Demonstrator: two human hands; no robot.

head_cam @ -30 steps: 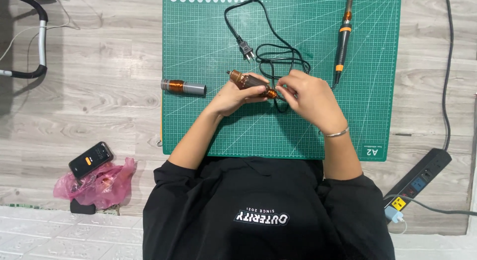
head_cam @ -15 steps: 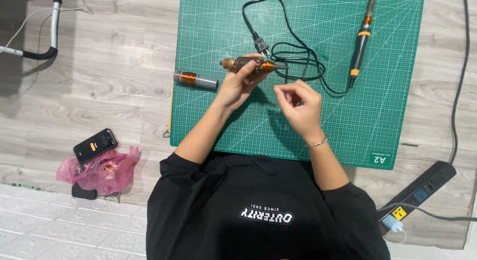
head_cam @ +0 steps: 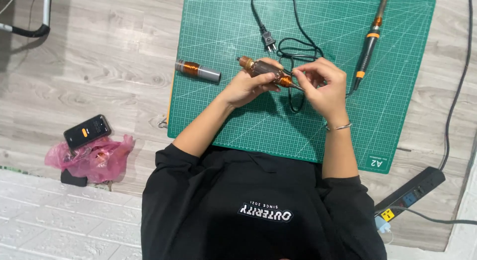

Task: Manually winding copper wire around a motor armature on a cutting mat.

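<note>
My left hand (head_cam: 244,89) grips a copper-wound motor armature (head_cam: 259,68) and holds it just above the green cutting mat (head_cam: 223,108). The armature lies roughly level, with its shaft pointing right. My right hand (head_cam: 324,88) pinches the orange commutator end and shaft tip with thumb and fingers. A black power cord with a plug (head_cam: 269,40) loops on the mat right behind my hands.
A soldering iron (head_cam: 368,43) lies on the mat to the right. At the mat's left edge sits a second small coil on a grey cylinder (head_cam: 198,71). On the wooden floor are a phone (head_cam: 87,131), a pink bag (head_cam: 97,158) and a power strip (head_cam: 410,193).
Half a second ago my right hand was off the armature, lower on the mat. It has come back up and taken hold of the shaft end. My left hand kept its grip.
</note>
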